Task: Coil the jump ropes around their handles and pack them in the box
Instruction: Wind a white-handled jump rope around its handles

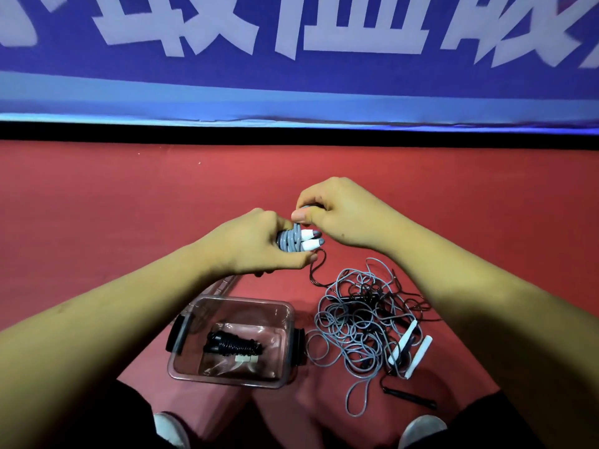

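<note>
My left hand (259,243) grips a grey jump rope (293,243) coiled around its two white handles, whose grey tips point right. My right hand (334,212) pinches the grey rope's end just above the coil. Below them a clear plastic box (285,361) stands on the red floor, and a black coiled jump rope (233,345) lies inside it. To the box's right lies a tangled pile of grey and black ropes (356,325) with two white handles (411,351) and a black handle (410,396).
The box lid (223,285) lies partly hidden under my left wrist. A blue banner with white characters (291,43) runs along the far edge of the red floor. My knees and shoes (170,429) are at the bottom.
</note>
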A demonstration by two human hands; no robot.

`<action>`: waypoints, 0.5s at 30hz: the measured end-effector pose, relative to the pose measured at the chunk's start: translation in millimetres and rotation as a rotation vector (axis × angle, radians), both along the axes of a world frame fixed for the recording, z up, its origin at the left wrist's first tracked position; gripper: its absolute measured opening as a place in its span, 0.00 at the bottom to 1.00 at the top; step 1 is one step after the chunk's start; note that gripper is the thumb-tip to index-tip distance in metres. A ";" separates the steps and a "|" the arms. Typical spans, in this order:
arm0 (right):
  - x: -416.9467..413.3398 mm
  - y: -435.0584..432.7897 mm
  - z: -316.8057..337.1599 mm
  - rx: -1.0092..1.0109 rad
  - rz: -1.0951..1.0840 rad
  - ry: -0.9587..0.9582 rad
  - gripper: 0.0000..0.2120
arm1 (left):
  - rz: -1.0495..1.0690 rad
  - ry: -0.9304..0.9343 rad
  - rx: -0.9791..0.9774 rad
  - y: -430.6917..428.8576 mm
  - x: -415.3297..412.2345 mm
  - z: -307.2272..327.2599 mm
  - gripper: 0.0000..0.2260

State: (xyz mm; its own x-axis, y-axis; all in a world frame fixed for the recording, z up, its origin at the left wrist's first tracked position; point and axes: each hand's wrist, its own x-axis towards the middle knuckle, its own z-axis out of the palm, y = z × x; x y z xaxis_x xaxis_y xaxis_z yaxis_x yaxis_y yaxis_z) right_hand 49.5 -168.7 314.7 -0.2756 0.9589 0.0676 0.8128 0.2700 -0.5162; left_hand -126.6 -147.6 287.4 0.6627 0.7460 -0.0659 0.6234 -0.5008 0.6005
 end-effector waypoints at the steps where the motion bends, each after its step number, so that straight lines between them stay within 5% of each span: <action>1: 0.5 0.5 -1.2 -0.030 0.000 0.038 0.09 | -0.011 -0.020 -0.014 -1.2 -1.3 0.9 0.19; 6: -4.1 2.6 -5.4 -0.086 0.001 0.244 0.12 | -0.010 -0.201 -0.113 -3.1 -11.5 6.0 0.12; 9: -8.3 3.5 -6.8 -0.318 -0.061 0.602 0.08 | -0.011 -0.356 -0.160 -7.7 -15.5 9.4 0.08; 12: -7.8 1.9 -9.2 -0.536 -0.124 0.922 0.03 | 0.003 -0.464 -0.243 -9.0 -16.0 10.8 0.16; 15: -2.6 1.8 -10.0 -0.581 -0.133 1.040 0.08 | 0.008 -0.567 -0.345 -7.8 -15.8 11.5 0.19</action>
